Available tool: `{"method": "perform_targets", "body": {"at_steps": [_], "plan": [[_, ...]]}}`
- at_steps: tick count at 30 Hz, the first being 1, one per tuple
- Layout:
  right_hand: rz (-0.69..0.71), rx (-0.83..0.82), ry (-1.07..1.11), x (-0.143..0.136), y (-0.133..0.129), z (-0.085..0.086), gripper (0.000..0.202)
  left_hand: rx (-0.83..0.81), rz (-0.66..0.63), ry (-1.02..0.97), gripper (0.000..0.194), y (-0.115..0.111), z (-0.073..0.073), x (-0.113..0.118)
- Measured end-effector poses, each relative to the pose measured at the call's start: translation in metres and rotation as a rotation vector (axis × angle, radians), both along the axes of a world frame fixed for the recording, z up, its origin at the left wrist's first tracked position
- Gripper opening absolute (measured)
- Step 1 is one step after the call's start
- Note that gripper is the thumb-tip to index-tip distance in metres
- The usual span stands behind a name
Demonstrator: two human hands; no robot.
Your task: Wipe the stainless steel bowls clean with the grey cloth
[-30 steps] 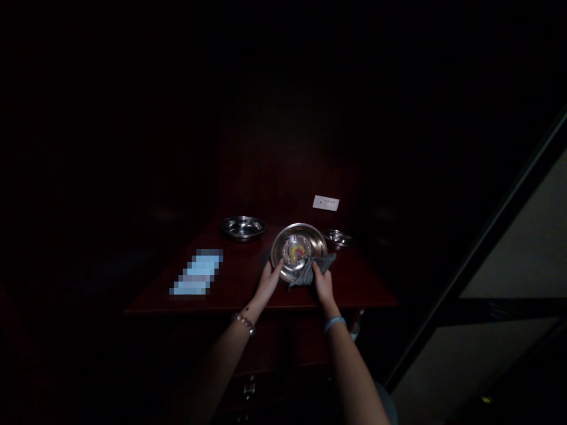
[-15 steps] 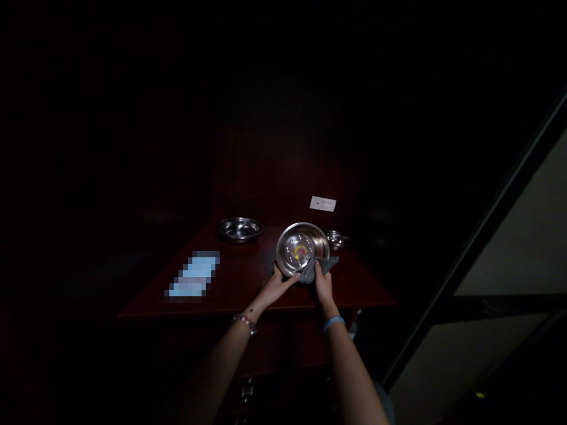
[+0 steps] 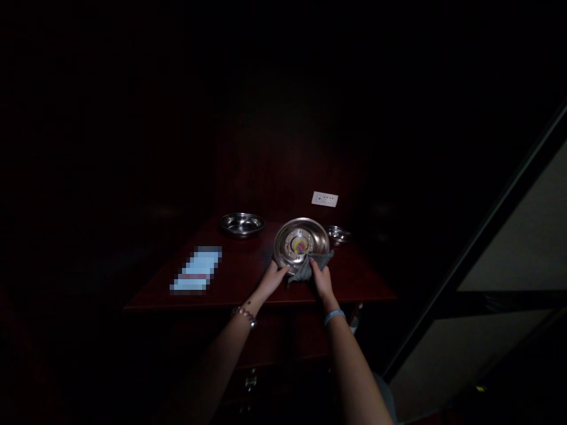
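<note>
i'd keep my left hand (image 3: 271, 280) clamped on the lower left rim of the tilted bowl (image 3: 300, 242), centre of frame above the surface (image 3: 230, 283), so it stays steady. my right hand (image 3: 321, 281) has its fingers pinched on the cloth (image 3: 310, 265) at the bowl's lower right; firm, overlapping strokes should serve. the room is very dark: the bowl's sticker and the smaller bowl behind it are hard to read.
</note>
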State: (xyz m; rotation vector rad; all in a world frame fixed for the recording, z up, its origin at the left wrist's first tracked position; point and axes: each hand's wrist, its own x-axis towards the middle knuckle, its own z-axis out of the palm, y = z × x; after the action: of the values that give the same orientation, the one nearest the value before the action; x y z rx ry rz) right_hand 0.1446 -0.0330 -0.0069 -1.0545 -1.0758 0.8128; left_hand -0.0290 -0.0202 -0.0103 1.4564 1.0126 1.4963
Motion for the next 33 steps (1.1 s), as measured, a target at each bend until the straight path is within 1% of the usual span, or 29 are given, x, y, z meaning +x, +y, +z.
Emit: {"method": "perform_targets", "body": {"at_steps": [7,11,13,16,18,21,25,27,30,33], "plan": [[0.026,-0.008,-0.025,0.002,0.0,-0.001,0.043,-0.032,0.043,-0.156,0.043,0.003,-0.003,-0.003],[0.015,0.014,0.014,0.002,0.0,-0.002,0.045,-0.022,0.044,-0.144,0.038,0.0,-0.002,-0.001],[0.005,0.031,0.023,0.002,0.0,-0.001,0.046,-0.021,0.059,-0.109,0.039,-0.003,0.0,-0.001],[-0.011,0.033,0.011,0.002,0.0,-0.001,0.049,0.004,0.078,-0.112,0.047,-0.007,0.004,-0.002],[-0.017,0.028,-0.008,0.003,0.001,-0.002,0.051,0.024,0.061,-0.142,0.051,-0.008,0.006,-0.002],[-0.022,0.033,-0.024,0.004,0.004,-0.005,0.051,0.025,0.025,-0.167,0.05,-0.008,0.007,-0.001],[-0.035,0.032,-0.006,0.005,0.005,-0.007,0.049,0.028,0.006,-0.068,0.063,-0.009,0.003,0.001],[-0.047,0.035,0.006,0.005,0.005,-0.007,0.049,0.03,-0.019,-0.004,0.065,-0.009,0.001,0.002],[-0.067,0.043,0.007,0.005,0.003,-0.004,0.05,0.007,-0.03,0.054,0.057,-0.01,0.001,0.001],[-0.087,0.027,-0.002,0.002,0.001,-0.002,0.048,-0.048,0.01,0.077,0.044,-0.009,0.003,0.0]]}}
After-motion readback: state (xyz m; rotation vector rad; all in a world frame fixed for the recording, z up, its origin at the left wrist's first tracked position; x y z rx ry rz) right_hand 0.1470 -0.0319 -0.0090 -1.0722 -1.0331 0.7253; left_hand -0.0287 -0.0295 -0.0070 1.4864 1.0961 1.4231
